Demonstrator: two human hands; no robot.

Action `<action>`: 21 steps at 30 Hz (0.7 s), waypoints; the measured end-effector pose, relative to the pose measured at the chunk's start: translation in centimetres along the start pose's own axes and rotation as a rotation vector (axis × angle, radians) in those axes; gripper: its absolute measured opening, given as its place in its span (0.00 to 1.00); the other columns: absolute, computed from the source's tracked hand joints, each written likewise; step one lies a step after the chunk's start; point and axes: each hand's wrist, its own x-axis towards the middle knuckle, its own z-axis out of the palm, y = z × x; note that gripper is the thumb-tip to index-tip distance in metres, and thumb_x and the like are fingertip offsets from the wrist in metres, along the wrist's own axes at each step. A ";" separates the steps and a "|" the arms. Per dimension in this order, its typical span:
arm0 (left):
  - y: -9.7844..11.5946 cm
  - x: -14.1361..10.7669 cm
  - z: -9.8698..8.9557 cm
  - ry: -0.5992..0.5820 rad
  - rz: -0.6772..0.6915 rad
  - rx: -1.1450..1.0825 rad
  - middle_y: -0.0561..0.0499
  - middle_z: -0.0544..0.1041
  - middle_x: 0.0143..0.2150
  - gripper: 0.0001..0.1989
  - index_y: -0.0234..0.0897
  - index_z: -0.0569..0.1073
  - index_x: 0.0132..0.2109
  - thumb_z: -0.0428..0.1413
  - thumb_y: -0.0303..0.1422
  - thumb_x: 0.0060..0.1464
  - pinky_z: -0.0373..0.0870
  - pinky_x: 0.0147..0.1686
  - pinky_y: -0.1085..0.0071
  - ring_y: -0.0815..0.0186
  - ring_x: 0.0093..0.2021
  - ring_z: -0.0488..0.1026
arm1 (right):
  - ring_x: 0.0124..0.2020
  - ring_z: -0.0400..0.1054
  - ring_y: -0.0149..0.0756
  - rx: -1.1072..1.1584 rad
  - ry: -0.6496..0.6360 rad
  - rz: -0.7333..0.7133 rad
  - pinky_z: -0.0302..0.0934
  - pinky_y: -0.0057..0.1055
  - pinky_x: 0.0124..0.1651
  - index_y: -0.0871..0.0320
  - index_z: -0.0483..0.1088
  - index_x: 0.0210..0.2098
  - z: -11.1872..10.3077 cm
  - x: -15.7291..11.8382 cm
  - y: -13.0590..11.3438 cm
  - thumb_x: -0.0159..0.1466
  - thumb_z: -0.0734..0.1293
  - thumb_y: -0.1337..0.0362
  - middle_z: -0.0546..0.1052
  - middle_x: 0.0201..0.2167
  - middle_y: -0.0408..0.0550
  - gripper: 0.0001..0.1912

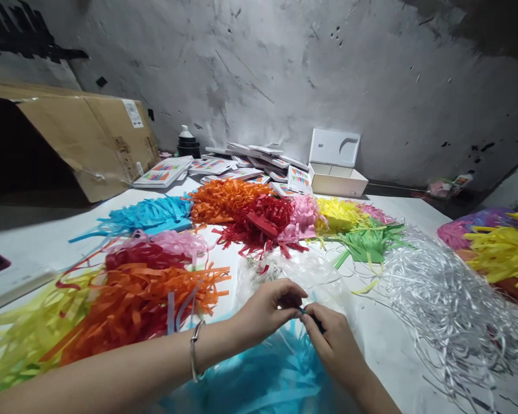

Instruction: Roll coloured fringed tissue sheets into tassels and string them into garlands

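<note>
A light blue paper tassel point(280, 368), its fringe of thin strips spread below, is in front of me near the table's front edge. Where its dark twisted top shows, my right hand point(334, 339) has its fingers closed around it. My left hand point(270, 307) meets it there, thumb and forefinger pinched at the tip of the twist and the other fingers curled. Just beyond my hands a clear plastic bag point(323, 273) lies crumpled, with small silvery pieces point(259, 267) that I cannot make out.
Orange strips point(155, 293) lie left, silver strings point(449, 299) right. Behind are blue point(151, 215), dark red point(263, 221), yellow point(341, 215) and green tassels point(371, 241). Flat printed boxes point(164, 171), an open white box point(339, 178) and a cardboard carton point(99, 138) stand near the wall.
</note>
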 end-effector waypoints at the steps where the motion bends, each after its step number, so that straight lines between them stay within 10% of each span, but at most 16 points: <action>1: 0.0 0.0 -0.1 -0.006 -0.003 0.010 0.51 0.79 0.32 0.11 0.35 0.79 0.39 0.67 0.31 0.45 0.71 0.37 0.69 0.64 0.33 0.74 | 0.25 0.63 0.29 0.004 0.002 -0.002 0.54 0.26 0.30 0.54 0.62 0.28 0.0 -0.1 0.0 0.72 0.57 0.62 0.66 0.24 0.38 0.14; 14: 3.2 -3.2 -1.2 -0.006 0.058 0.170 0.53 0.76 0.27 0.06 0.35 0.77 0.32 0.57 0.22 0.46 0.66 0.31 0.72 0.66 0.29 0.71 | 0.29 0.67 0.34 -0.355 0.065 -0.348 0.59 0.42 0.50 0.56 0.68 0.34 -0.3 0.3 -3.2 0.72 0.58 0.68 0.72 0.27 0.42 0.11; 21: 8.2 -7.9 -5.0 0.122 0.482 0.575 0.46 0.75 0.39 0.12 0.36 0.77 0.38 0.49 0.24 0.58 0.71 0.40 0.69 0.63 0.40 0.73 | 0.53 0.72 0.47 -0.383 0.379 -0.415 0.64 0.51 0.59 0.53 0.67 0.58 0.3 -3.7 -6.6 0.69 0.64 0.68 0.77 0.50 0.55 0.18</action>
